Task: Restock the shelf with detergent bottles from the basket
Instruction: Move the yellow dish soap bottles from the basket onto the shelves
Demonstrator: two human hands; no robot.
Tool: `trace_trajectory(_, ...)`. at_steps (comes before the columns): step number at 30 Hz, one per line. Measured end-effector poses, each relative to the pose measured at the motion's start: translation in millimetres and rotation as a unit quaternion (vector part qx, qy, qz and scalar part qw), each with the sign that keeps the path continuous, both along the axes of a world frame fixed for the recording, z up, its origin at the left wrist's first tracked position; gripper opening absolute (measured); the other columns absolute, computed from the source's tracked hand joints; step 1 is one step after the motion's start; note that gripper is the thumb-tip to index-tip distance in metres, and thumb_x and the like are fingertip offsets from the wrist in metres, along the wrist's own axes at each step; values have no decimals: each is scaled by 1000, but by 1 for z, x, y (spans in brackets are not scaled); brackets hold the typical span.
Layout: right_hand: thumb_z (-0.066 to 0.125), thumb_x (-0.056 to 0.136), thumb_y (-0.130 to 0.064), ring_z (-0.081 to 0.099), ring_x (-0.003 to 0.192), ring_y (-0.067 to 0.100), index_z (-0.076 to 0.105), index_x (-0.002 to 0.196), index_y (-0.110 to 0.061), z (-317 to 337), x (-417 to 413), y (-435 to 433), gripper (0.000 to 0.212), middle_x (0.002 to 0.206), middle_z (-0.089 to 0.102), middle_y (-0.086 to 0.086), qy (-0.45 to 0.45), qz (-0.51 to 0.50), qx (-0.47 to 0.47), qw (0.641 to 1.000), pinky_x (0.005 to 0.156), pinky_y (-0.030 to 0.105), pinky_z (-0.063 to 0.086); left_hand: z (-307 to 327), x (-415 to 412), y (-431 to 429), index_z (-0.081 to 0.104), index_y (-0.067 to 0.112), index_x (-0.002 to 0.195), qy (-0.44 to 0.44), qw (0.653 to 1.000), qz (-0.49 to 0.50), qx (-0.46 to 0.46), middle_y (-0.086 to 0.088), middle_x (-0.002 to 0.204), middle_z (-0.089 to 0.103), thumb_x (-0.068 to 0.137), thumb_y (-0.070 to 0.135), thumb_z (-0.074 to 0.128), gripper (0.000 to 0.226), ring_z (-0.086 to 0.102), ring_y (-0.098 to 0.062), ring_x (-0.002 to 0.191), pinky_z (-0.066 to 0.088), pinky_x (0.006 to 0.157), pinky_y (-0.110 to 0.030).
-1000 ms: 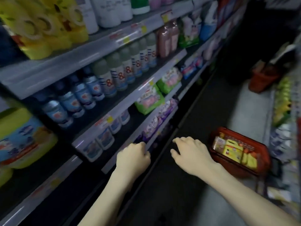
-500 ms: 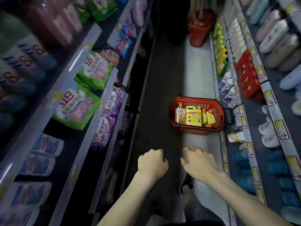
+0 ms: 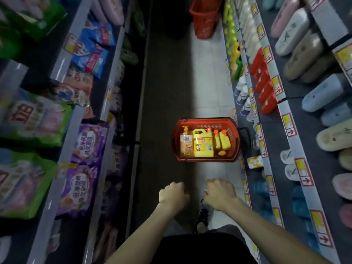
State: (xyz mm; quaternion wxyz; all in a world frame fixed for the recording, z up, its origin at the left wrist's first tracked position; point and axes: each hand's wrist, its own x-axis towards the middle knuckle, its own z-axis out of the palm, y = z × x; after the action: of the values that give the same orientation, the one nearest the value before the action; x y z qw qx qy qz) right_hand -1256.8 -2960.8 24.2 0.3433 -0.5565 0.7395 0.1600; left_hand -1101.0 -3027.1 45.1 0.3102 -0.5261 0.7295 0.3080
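Both empty hands hover short of the basket.

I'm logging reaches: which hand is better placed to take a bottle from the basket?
Probably the right hand: empty, and more directly in line with the red basket ahead. The left hand, also empty, hangs further left.

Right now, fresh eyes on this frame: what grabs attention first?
The red basket on the aisle floor, dead centre, lit against the dark: inside stand a big yellow jug, an orange pump bottle on its left and smaller yellow bottles on its right. Below it, the left hand and right hand hang empty, short of the basket. Purple bags fill the left shelving; slippers line the right.
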Motion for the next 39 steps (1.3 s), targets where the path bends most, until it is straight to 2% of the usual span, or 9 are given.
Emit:
trace_trajectory(7,48,102,-37,61,122,34,60,129,-11,-35,-23,-71,39,131,65,13,-12,7,16,1000,94,39,50,-40,-32,-74,65,23,123,12,1000,-17,17,-5,122,69,94,39,54,35,67,-30,113,54,94,-41)
trace_trajectory(12,48,102,-35,63,120,36,58,130,-10,-63,-35,-132,39,130,67,14,-1,5,25,1000,92,40,52,-83,-39,-145,66,22,120,19,999,-35,26,-4,118,70,96,42,54,33,68,-29,109,51,88,-40)
trace_trajectory(16,47,102,-35,59,125,33,55,137,-11,-92,-44,-178,43,135,63,13,7,-15,40,999,98,40,50,-120,-51,-196,66,22,120,11,996,-80,40,-4,119,71,100,38,52,30,69,-29,110,51,93,-42)
trace_trajectory(20,50,100,-34,57,127,33,56,136,-11,-123,-56,-212,43,135,63,12,27,-23,53,998,101,42,46,-152,-70,-235,66,23,124,2,990,-137,34,-3,123,70,101,35,53,29,67,-28,114,48,95,-42)
trace_trajectory(28,48,100,-34,59,124,30,58,133,-13,-183,-97,-239,40,132,66,10,40,-17,74,996,103,40,46,-210,-101,-274,68,23,120,-38,986,-157,53,-1,119,71,93,29,64,28,67,-28,111,46,92,-41)
trace_trajectory(34,50,99,-37,60,122,32,58,133,-12,-240,-135,-246,43,129,66,11,22,-16,87,996,101,40,48,-269,-134,-279,65,21,123,-41,990,-126,55,-4,122,70,100,27,49,29,67,-29,111,47,89,-39)
trace_trajectory(39,49,101,-35,56,127,32,54,140,-11,-298,-166,-250,46,132,63,12,-8,-38,106,994,102,40,48,-323,-168,-274,57,20,132,-26,993,-99,59,-6,127,67,100,27,49,34,66,-31,115,48,89,-39)
